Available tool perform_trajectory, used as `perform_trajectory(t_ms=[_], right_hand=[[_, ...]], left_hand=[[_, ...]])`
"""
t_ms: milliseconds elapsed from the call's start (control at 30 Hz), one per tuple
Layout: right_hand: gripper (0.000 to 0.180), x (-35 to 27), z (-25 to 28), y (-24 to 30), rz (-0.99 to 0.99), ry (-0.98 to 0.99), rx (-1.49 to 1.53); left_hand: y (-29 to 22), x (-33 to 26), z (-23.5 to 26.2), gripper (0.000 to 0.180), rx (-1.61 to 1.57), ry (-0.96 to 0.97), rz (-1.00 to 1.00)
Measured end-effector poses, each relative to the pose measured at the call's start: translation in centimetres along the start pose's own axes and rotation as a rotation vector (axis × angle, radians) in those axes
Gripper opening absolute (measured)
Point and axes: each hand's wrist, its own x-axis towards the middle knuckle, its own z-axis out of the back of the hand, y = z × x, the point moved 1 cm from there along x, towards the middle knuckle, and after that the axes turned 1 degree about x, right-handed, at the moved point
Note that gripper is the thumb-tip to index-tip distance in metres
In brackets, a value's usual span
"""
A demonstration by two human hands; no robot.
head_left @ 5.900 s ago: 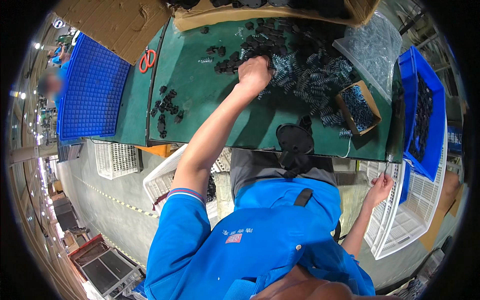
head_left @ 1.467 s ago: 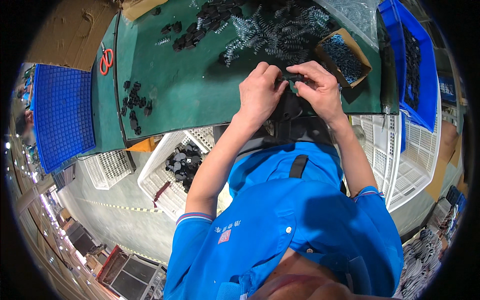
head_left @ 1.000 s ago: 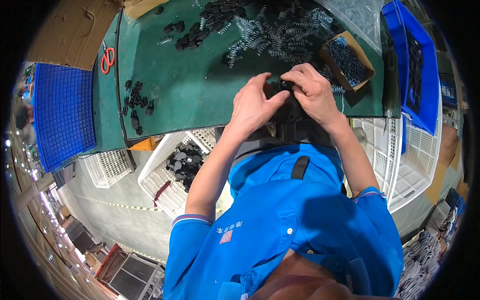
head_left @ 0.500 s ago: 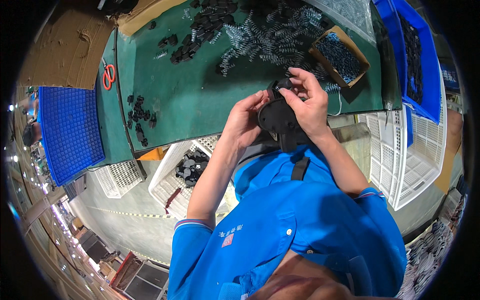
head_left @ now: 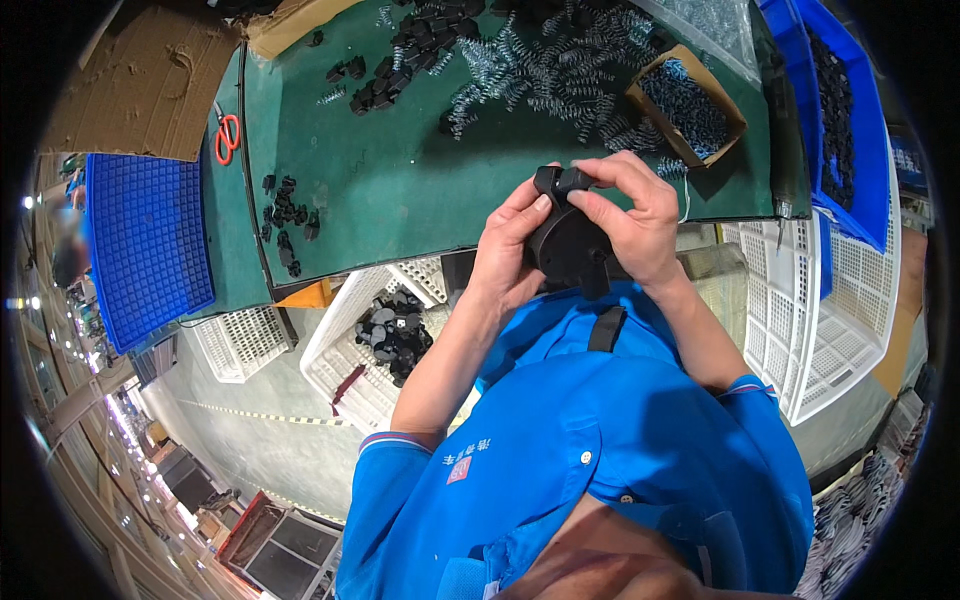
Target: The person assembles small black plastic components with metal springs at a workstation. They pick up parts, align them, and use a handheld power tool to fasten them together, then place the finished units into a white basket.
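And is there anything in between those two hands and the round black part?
Nothing visible. The left-hand grip holds the round black part directly, and the right-hand grip pinches its upper end. The loose springs lie beyond, on the green table, out of the way.

We hold a black part (head_left: 568, 248) with a round, disc-like body between our left hand (head_left: 503, 250) and right hand (head_left: 640, 222), its narrow tab (head_left: 597, 282) pointing toward us. At its far end, a small black block (head_left: 572, 183) sits between the right hand's thumb and forefinger.
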Motion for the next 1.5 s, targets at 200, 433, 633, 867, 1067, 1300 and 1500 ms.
perform_trajectory(t_ms=[200, 433, 633, 867, 1067, 1300, 1500], right_hand=[[0.024, -0.5, -0.1, 0.7, 0.034, -0.021, -0.120], [0.021, -1.1, -1.3, -0.1, -0.181, -0.079, 0.138], [0.024, -1.3, -1.6, -0.9, -0.225, -0.142, 0.302], [0.026, -2.5, -1.6, -4.7, -0.102, 0.028, -0.552], [0.023, -2.7, -1.6, -5.5, -0.035, 0.067, -0.667], [0.027, -2.4, -0.5, -5.0, 0.019, 0.174, -0.668], [0.061, 2.2, 17.8, -2.0, -0.253, -0.239, -0.925]], left_hand=[[-0.1, -0.5, 0.0, 0.039, 0.110, -0.088, -0.028], [-0.7, -0.2, 0.4, 0.034, 0.033, -0.075, 0.067], [-3.9, 0.9, -1.2, 0.035, 0.518, -0.119, -0.089], [-3.3, 3.9, 0.4, 0.043, 1.862, 0.103, -0.708], [-2.8, 3.5, 0.7, 0.046, 1.982, 0.043, -0.591], [-2.3, 4.3, -0.9, 0.037, 2.289, 0.110, -0.445], [-0.8, 4.0, -1.3, 0.036, 2.450, 0.037, -0.505]])
